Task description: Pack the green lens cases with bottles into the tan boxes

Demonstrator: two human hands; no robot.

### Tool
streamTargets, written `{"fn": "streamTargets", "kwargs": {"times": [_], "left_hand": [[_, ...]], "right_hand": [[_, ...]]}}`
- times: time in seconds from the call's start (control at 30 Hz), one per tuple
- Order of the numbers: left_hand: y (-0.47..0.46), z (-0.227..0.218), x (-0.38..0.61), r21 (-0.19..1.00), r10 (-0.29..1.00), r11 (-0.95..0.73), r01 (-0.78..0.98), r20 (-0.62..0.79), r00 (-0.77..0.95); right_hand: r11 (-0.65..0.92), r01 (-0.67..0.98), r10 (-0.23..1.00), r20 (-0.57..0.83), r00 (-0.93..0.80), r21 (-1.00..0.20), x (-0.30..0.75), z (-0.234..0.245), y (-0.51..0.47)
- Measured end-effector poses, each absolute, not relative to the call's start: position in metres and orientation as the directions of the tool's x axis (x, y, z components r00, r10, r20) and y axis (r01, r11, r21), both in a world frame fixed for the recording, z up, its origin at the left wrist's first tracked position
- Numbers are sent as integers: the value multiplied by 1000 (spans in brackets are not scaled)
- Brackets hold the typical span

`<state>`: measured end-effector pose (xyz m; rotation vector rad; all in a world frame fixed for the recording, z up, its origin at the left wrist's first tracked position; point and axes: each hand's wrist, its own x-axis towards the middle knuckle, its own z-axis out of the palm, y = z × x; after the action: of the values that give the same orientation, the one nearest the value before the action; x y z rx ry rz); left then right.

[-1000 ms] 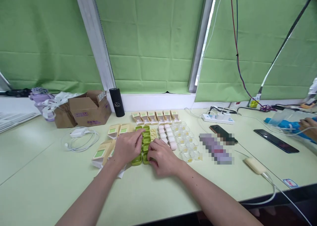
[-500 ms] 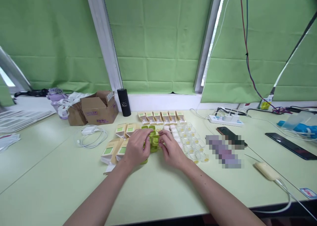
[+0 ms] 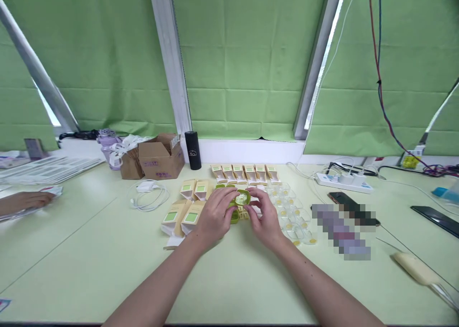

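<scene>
Between my two hands, a small green plastic case [image 3: 243, 198] is raised a little above the table. The fingers of my left hand [image 3: 217, 213] close on its left side, while my right hand [image 3: 266, 216] pinches its right side. More green cases [image 3: 234, 216] lie beneath and behind my left hand. Small cardboard boxes with green labels [image 3: 175, 217] stand left of my left hand, and a row of similar boxes [image 3: 245, 174] is farther back. Clear plastic pieces with yellow dots [image 3: 296, 219] lie to the right of my right hand. White pieces behind my right hand are mostly hidden.
Left at the back are an open carton [image 3: 159, 159], a black cylinder [image 3: 193, 151] and a coiled white cable [image 3: 148, 195]. On the right lie phones [image 3: 353, 208], a power strip [image 3: 344, 182] and a cream-coloured device [image 3: 412, 268]. Another person's hand [image 3: 30, 201] rests on papers at far left.
My hands have lifted a green case from among the others and now hold it between them. The view has turned left, and another person's hand shows at the left edge.
</scene>
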<state>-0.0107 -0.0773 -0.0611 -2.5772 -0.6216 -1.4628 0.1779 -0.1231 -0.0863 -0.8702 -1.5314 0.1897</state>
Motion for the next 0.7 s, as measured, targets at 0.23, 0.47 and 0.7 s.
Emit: {"fn": "streamTargets", "kwargs": {"times": [0.23, 0.47, 0.7], "left_hand": [[-74, -63, -11, 117, 296, -908, 402, 858, 420], [-84, -62, -3, 591, 682, -729, 345, 669, 295], [-91, -60, 14, 917, 871, -394, -62, 394, 293]], "right_hand": [[691, 345, 641, 759, 116, -636, 176, -85, -127], [686, 390, 627, 771, 112, -615, 176, -87, -127], [658, 494, 599, 792, 113, -568, 176, -86, -127]]}}
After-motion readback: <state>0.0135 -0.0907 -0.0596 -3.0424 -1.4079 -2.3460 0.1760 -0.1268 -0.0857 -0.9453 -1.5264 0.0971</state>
